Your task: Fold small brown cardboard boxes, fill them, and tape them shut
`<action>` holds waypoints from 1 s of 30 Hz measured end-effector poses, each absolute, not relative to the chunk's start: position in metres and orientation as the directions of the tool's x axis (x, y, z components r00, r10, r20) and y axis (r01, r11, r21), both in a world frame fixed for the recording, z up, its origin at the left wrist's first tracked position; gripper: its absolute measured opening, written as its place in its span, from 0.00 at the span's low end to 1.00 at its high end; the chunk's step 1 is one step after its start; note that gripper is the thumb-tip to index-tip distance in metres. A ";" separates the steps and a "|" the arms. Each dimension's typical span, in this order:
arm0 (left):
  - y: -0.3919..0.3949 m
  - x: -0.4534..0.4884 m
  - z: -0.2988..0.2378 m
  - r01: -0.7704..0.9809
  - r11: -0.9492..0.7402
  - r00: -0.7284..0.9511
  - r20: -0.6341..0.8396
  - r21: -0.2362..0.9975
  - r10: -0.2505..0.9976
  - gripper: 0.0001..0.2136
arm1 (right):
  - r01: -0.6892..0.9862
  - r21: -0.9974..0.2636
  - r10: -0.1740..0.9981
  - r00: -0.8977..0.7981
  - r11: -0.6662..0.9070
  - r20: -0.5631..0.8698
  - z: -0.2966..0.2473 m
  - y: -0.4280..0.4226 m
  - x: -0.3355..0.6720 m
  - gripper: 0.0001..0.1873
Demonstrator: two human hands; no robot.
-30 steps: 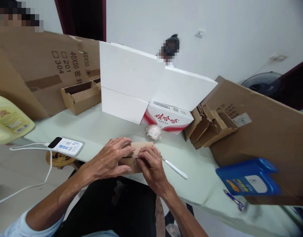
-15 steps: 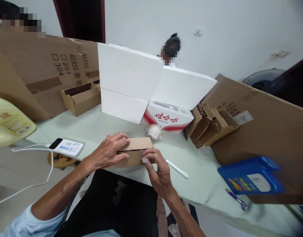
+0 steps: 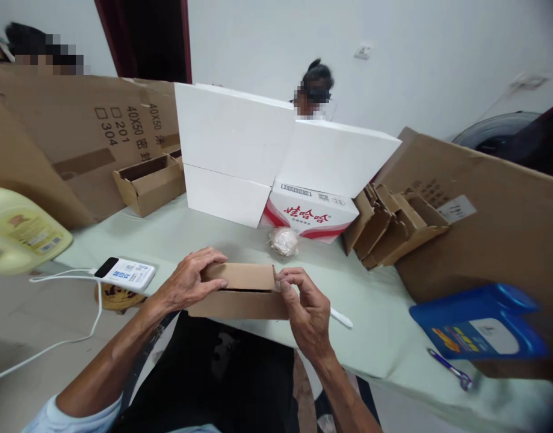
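A small brown cardboard box [image 3: 240,304] lies at the table's front edge in front of me, its lid [image 3: 247,275] tilted up with a dark gap below it. My left hand [image 3: 190,279] grips the box's left end, thumb on the lid and fingers behind. At the lid's right corner, my right hand [image 3: 305,307] pinches a small translucent piece of tape [image 3: 278,278], its fingertips touching the cardboard. Just behind the box sits a round bundle in clear plastic [image 3: 284,242]. A slim white tool [image 3: 342,318] is partly hidden behind my right hand.
White panels [image 3: 231,138] and a white-and-red carton [image 3: 310,213] stand at the back. Cardboard trays are left [image 3: 152,183] and right [image 3: 393,231]. A phone with a cable [image 3: 127,273], yellow jug [image 3: 27,231], blue bottle [image 3: 479,325] and purple-handled tool [image 3: 450,368] surround them. Two people are beyond.
My right hand has moved up from the box's front to the lid's right corner, carrying the translucent piece. The lid shows more raised, and my left hand has shifted slightly left.
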State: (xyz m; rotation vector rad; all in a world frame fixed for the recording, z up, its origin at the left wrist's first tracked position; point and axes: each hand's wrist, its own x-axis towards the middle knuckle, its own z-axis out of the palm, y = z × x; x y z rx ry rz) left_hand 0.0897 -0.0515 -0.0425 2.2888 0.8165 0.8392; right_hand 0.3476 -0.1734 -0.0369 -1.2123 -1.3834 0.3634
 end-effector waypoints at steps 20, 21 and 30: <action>-0.059 0.097 -0.058 0.457 -0.657 0.580 0.359 0.599 0.731 0.09 | 0.520 -0.852 0.787 0.502 0.058 0.360 -0.099 -0.063 0.453 0.25; -0.059 0.098 -0.059 0.457 -0.660 0.579 0.364 0.596 0.730 0.09 | 0.547 -0.837 0.784 0.503 0.038 0.364 -0.104 -0.051 0.462 0.26; -0.068 0.095 -0.054 0.388 -0.715 0.585 0.444 0.581 0.678 0.10 | 0.687 -0.713 0.766 0.533 -0.143 0.360 -0.145 0.009 0.502 0.18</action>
